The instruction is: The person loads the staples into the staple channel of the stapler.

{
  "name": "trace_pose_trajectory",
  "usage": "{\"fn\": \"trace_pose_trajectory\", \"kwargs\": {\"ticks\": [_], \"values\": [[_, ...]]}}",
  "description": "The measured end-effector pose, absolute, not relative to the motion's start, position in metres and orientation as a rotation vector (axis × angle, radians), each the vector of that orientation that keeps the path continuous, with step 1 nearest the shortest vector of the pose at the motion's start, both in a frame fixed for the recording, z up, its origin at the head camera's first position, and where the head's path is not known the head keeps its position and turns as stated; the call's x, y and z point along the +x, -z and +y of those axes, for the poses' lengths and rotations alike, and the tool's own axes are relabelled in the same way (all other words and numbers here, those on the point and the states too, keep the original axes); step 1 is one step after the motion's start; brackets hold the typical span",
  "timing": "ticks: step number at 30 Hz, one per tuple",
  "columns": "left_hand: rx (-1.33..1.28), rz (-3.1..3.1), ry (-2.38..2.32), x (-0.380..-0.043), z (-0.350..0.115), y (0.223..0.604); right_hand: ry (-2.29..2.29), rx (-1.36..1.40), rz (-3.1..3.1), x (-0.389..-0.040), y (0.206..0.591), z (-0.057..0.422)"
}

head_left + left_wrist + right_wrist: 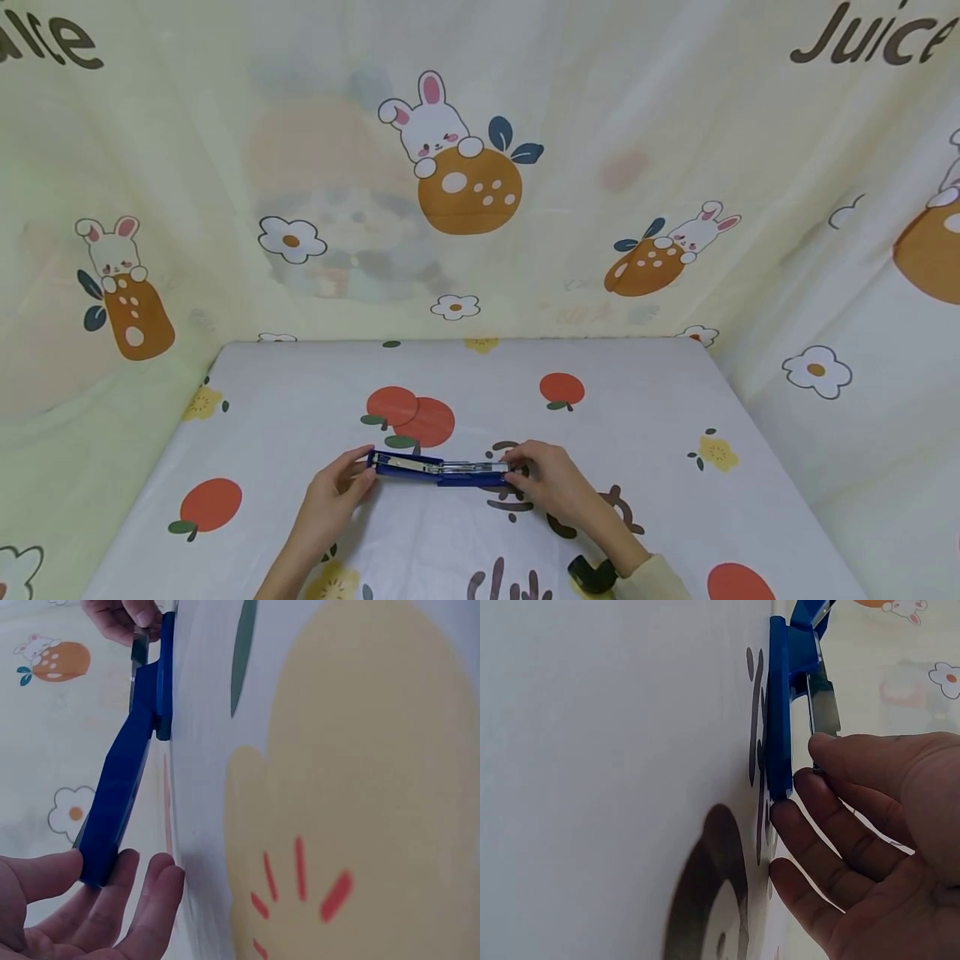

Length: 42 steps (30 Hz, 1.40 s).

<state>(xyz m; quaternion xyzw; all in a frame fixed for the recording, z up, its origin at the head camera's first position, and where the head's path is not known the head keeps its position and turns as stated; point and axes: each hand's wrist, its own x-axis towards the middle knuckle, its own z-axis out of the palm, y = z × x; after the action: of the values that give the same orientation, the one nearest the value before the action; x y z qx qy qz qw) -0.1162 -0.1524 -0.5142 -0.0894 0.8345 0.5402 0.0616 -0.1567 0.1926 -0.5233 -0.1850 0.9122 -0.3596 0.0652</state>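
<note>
A blue stapler [472, 480] lies swung wide open over the white cloth, its top arm spread out to the left and its metal staple track [823, 705] showing to the right. The left hand [335, 493] pinches the free end of the top arm [120, 787] between thumb and fingers, and that end is raised off the surface. At the other side, the right hand [553, 482] holds the end of the track with thumb and forefinger, while other fingers touch the end of the blue base [779, 712]. The base rests on the cloth.
The tabletop cloth [285, 400] is printed with fruit, flowers and dark lettering. Hanging printed curtains [570, 275] close off the back and both sides. A small black object [591, 575] sits by the right sleeve [652, 581].
</note>
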Motion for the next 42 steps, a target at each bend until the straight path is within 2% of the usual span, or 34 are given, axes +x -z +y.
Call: {"fn": "trace_pose_trajectory", "kwargs": {"ticks": [42], "values": [[-0.168,2.398,-1.897,-0.117,-0.140,0.502,1.032,-0.554,2.802,-0.157,0.525,0.191]]}}
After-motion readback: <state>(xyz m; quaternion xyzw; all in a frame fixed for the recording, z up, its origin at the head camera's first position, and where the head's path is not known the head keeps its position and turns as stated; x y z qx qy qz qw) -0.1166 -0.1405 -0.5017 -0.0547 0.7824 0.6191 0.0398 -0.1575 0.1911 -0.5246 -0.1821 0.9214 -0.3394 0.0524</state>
